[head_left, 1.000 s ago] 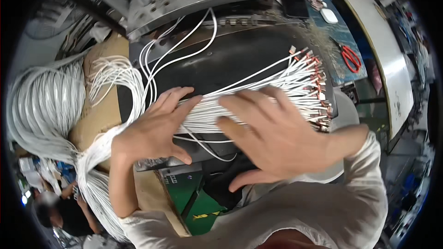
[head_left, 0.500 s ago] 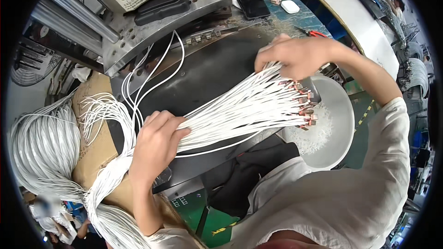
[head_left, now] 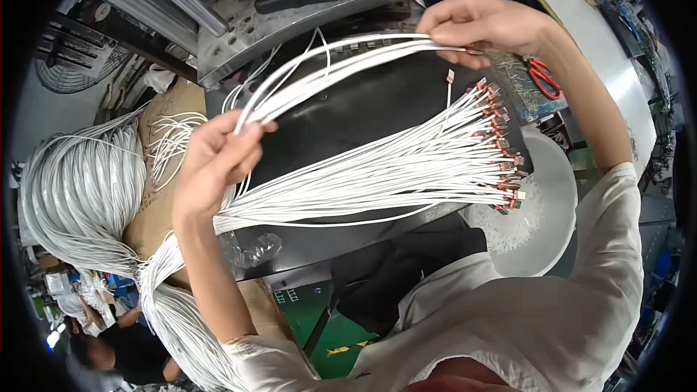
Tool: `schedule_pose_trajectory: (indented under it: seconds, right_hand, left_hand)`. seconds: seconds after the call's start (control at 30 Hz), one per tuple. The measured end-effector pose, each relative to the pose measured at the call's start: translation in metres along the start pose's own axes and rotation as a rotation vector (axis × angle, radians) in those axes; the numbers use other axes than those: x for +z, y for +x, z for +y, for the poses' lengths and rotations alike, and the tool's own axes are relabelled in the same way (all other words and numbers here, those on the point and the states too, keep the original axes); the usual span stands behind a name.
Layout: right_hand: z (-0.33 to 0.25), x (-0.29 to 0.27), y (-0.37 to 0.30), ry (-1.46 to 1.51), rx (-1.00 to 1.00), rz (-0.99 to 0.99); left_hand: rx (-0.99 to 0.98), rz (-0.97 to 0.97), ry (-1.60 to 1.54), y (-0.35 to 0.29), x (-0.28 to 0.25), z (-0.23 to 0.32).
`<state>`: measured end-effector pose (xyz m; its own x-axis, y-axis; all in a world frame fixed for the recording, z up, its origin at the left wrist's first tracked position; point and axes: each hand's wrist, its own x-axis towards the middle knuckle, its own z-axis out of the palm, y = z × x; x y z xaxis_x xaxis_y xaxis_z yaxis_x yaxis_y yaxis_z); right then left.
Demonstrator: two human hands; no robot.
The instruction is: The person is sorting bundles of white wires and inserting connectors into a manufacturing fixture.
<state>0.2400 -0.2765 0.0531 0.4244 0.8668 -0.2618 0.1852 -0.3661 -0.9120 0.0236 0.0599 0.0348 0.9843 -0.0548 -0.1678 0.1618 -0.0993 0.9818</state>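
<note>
- Past the big bunch of white cables [head_left: 363,167] on the black table [head_left: 392,98], the left hand [head_left: 218,160] pinches a few lifted cables [head_left: 334,71] in its fingers.
- Also past the bunch, the right hand [head_left: 483,25] pinches them near their tips.
- Right of the bunch sits a grey bowl [head_left: 559,207].

The bowl [head_left: 559,207] is right of the fanned cables [head_left: 363,168]. The coil [head_left: 83,181] lies left, the scissors [head_left: 542,78] behind to the right.

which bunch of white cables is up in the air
The small bunch, arched between the left hand and right hand above the black worktop. The larger fanned bunch lies on the worktop, and the thick coil sits at far left.
</note>
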Motion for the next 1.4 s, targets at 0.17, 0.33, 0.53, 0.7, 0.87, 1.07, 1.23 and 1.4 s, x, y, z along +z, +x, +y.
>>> schedule_pose_trajectory:
  seconds: [0.17,0.33,0.53,0.7,0.87,1.07,1.23,1.4]
  right_hand:
    - [0.022,-0.041,-0.011,-0.089,0.017,-0.146]
    - [0.016,-0.034,-0.032,-0.302,0.172,-0.15]
    - [0.035,-0.049,-0.021,-0.273,-0.253,0.063]
    - [0.05,-0.04,0.016,-0.035,-0.38,0.013]
    - [0.008,0.039,0.042,-0.297,-0.04,-0.156]
    - [0.062,0.043,0.075,-1.03,-0.055,0.461]
    - [0.053,0.073,0.081,-1.013,-0.057,0.566]
    - [0.043,0.06,0.042,-0.443,-0.007,0.423]
  left_hand:
    - [0.144,-0.21,0.864,0.071,0.076,0.023]
    - [0.14,-0.215,0.711,0.077,0.076,0.014]
    - [-0.086,-0.422,-0.013,0.087,0.112,0.012]
    - [0.029,-0.4,-0.55,0.095,0.187,-0.01]
    - [-0.042,-0.113,-0.494,0.098,0.153,-0.028]
    - [-0.114,-0.072,-0.402,0.063,0.11,-0.048]
    - [-0.208,0.015,-0.49,0.06,0.11,-0.044]
    - [-0.189,0.1,-0.405,0.066,0.116,-0.05]
